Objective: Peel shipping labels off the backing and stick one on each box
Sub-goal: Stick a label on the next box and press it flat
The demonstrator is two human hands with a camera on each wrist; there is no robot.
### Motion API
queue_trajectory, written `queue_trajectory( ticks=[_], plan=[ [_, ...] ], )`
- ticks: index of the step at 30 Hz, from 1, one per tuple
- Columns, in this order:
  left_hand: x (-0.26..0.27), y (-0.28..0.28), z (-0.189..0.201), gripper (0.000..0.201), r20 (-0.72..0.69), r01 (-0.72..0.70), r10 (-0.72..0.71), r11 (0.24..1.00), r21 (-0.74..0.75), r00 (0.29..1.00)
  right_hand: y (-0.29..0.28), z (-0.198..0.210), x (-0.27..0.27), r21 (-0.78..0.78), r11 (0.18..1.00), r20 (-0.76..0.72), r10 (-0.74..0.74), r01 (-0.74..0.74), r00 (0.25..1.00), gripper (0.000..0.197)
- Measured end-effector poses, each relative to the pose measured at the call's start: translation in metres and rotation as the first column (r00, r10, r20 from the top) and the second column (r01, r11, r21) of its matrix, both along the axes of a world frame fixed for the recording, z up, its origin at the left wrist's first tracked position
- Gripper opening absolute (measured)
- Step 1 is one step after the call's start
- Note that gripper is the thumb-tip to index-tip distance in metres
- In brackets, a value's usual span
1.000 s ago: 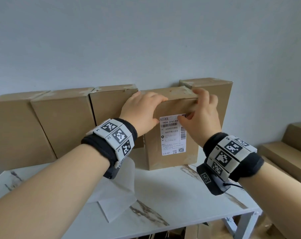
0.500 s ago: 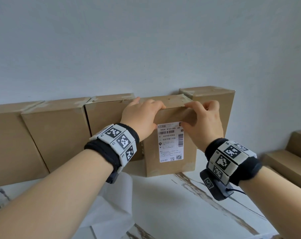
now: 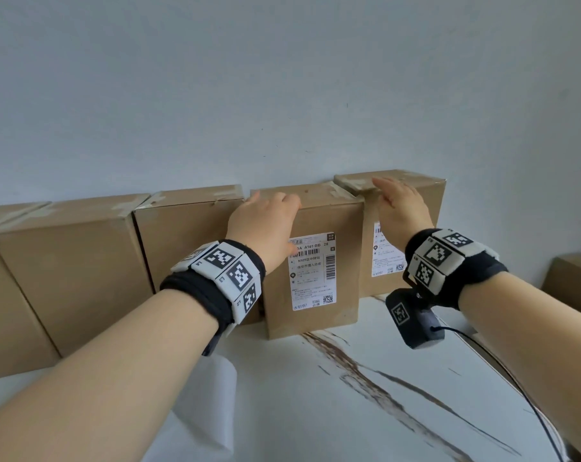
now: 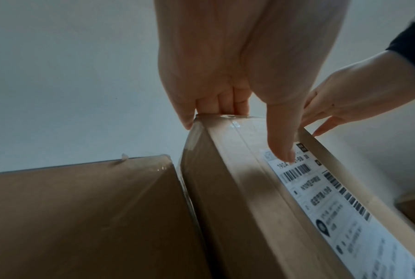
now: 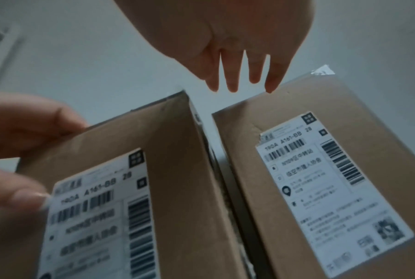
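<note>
A row of brown cardboard boxes stands against the wall. The middle box point(image 3: 329, 215) carries a white shipping label point(image 3: 312, 271) on its front. My left hand point(image 3: 265, 218) grips its top left corner, fingers curled over the top edge and thumb point(image 4: 283, 139) on the label's upper edge. My right hand point(image 3: 400, 203) is open with straight, spread fingers point(image 5: 235, 75). It hovers at the top front edge of the far right box point(image 3: 437, 208). That box also bears a label point(image 5: 330, 188), partly hidden behind my wrist in the head view.
Two plain boxes point(image 3: 72, 268) point(image 3: 185, 235) stand left of the labelled one. White backing sheets point(image 3: 209, 411) lie on the marble-patterned table point(image 3: 399, 395) under my left forearm. More cardboard boxes point(image 3: 575, 281) sit off the table's right side.
My right hand has let go of the middle box, opened, and moved right to the far right box. The left hand keeps its grip on the middle box. The head view has moved closer.
</note>
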State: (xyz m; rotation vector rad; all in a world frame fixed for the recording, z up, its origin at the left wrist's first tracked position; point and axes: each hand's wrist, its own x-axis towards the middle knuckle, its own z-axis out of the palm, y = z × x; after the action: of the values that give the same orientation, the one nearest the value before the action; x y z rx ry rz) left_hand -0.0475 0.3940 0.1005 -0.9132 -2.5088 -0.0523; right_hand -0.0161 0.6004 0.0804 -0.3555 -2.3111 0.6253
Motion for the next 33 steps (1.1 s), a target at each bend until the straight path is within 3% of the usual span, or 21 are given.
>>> queue_trajectory(
  ticks=[2, 4, 10, 17, 21, 33],
  plan=[
    [-0.006, 0.005, 0.000, 0.057, -0.021, -0.021, 0.021, 1.000, -0.022, 1.000, 0.006, -0.001, -0.002, 0.091, 0.995, 0.160, -0.043, 0.028, 0.986, 0.051],
    [-0.013, 0.009, 0.000, 0.058, -0.024, -0.042, 0.041, 0.998, -0.036, 0.999, 0.008, -0.003, -0.004, 0.173, 0.984, 0.210, -0.074, 0.037, 0.975, 0.054],
    [-0.032, 0.021, 0.001, 0.056, -0.007, -0.049, 0.049, 0.999, -0.015, 0.999, 0.016, -0.016, -0.016, 0.165, 0.986, 0.014, -0.003, 0.001, 1.000, 0.045],
    [-0.040, 0.024, -0.008, 0.057, -0.047, -0.016, 0.017, 1.000, 0.026, 0.999, 0.018, -0.014, -0.025, 0.233, 0.968, -0.005, -0.096, 0.094, 0.995, 0.039],
    [-0.039, 0.021, -0.010, 0.056, -0.046, -0.005, 0.008, 0.999, 0.053, 0.999, 0.016, -0.006, -0.028, 0.195, 0.972, 0.028, -0.140, 0.132, 0.990, 0.039],
    [-0.041, 0.022, -0.011, 0.059, -0.065, 0.010, -0.006, 0.999, 0.051, 0.998, 0.005, -0.001, -0.025, 0.329, 0.918, -0.101, -0.200, 0.223, 0.975, 0.026]
  ],
)
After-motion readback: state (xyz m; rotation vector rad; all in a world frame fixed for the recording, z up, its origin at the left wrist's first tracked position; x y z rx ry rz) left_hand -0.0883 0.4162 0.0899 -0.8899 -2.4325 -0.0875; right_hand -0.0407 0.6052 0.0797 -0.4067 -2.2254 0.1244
